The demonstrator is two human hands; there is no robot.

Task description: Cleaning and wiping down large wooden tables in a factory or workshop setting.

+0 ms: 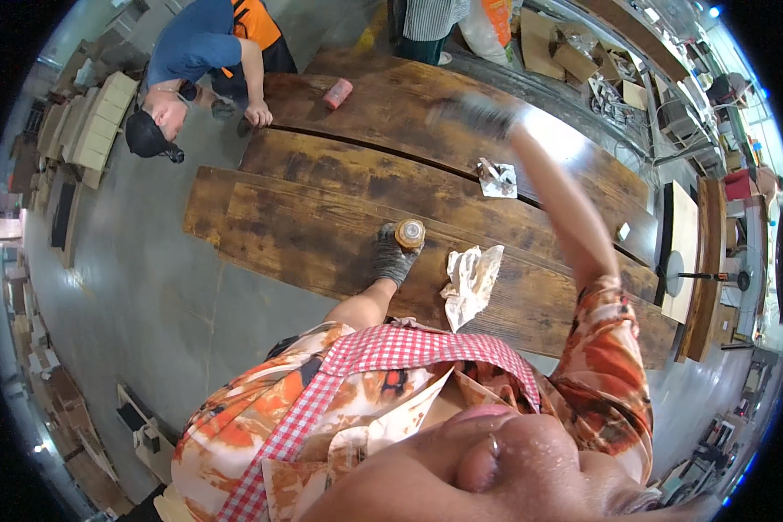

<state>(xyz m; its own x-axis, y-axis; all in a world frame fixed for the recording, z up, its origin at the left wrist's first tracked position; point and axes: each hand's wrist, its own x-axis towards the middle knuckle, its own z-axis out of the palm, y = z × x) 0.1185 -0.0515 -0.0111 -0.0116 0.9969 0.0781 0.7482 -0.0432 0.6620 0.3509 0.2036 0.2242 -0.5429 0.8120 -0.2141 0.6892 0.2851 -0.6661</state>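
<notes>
My left hand (pixel 393 259), in a grey glove, is closed around a small jar (pixel 410 233) with amber-brown contents. The jar is held over the near part of a dark brown stained wooden board (pixel 322 230). My right hand (pixel 483 117), also gloved, is stretched out over the far board (pixel 391 100). Motion smears its fingers, so whether it holds anything is hidden. A crumpled white cloth (pixel 471 283) with brown stains lies just right of the jar. Between my hands, a white sheet (pixel 498 180) with dark smears rests across the boards.
A co-worker (pixel 196 52) in a blue shirt leans over the far left end, one hand at the board. A pink-red cylinder (pixel 338 94) lies near them. A small white piece (pixel 622 231) sits at right. Cardboard boxes (pixel 574 61) stand beyond; a fan (pixel 674 265) is at right.
</notes>
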